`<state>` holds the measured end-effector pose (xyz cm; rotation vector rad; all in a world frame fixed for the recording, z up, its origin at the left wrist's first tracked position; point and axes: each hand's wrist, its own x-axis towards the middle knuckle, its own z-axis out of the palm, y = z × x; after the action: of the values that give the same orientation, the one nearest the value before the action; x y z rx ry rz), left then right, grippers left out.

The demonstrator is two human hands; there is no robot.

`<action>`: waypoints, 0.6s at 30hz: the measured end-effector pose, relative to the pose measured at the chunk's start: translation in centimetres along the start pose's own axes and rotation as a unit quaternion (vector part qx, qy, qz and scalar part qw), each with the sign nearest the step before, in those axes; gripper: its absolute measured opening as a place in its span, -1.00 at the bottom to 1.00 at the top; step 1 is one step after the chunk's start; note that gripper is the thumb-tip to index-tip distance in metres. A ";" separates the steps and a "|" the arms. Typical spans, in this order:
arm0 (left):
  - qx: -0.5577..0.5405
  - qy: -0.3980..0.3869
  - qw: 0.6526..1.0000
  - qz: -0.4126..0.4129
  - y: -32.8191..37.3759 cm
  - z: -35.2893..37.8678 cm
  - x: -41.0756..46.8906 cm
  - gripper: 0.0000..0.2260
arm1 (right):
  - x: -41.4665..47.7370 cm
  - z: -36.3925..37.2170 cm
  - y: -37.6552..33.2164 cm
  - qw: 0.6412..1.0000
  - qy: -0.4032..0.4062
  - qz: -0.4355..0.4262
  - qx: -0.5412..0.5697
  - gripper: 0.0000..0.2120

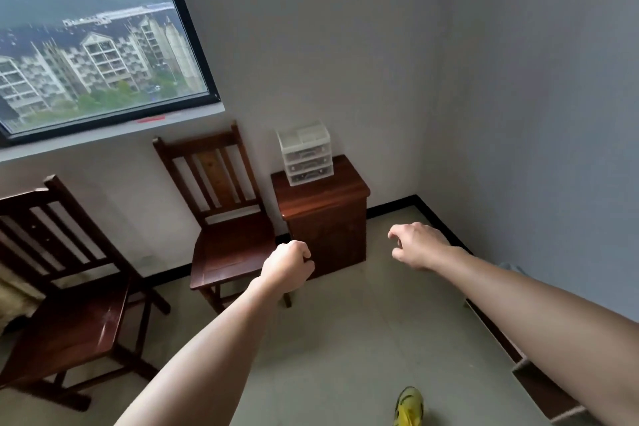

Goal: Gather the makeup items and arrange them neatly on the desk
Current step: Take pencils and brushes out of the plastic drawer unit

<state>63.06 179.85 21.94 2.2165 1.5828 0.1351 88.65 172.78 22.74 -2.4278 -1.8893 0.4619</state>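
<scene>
Yellow shoe (409, 406) is cut off below. Left hand (287, 266) makes an empty fist; right hand (420, 245) hangs loosely curled, empty. Clear drawer box (306, 152) stands on the corner cabinet (345, 183), contents too blurred.

Left hand (287, 266) fisted, right hand (418, 245) loosely curled; drawer organizer (306, 156), perhaps stocked, atop wooden cabinet (328, 218).

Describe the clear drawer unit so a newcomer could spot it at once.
Right of the window, beyond the far wooden chair, a dark wooden cabinet stands against the wall. The clear plastic drawer unit sits on its top, at the back. It is the only pale, see-through thing among dark wood: three stacked drawers.
</scene>
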 end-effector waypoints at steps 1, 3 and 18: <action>-0.002 -0.001 1.000 -0.006 -0.3 0.1 2.0 -0.79 | 2.3 0.1 0.1 1.000 -0.003 -0.005 0.000 -0.59; -0.009 -0.002 1.000 -0.024 -0.7 0.1 6.9 -0.80 | 7.9 0.3 0.3 1.000 -0.010 -0.016 0.006 -0.59; -0.087 -0.024 0.985 -0.149 -5.9 -2.4 34.4 -0.89 | 41.5 -2.4 -2.1 0.995 -0.072 -0.069 0.024 -0.61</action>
<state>69.14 213.84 16.49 1.8167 1.7809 0.1268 96.34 213.22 16.60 -2.2719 -2.0577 0.6817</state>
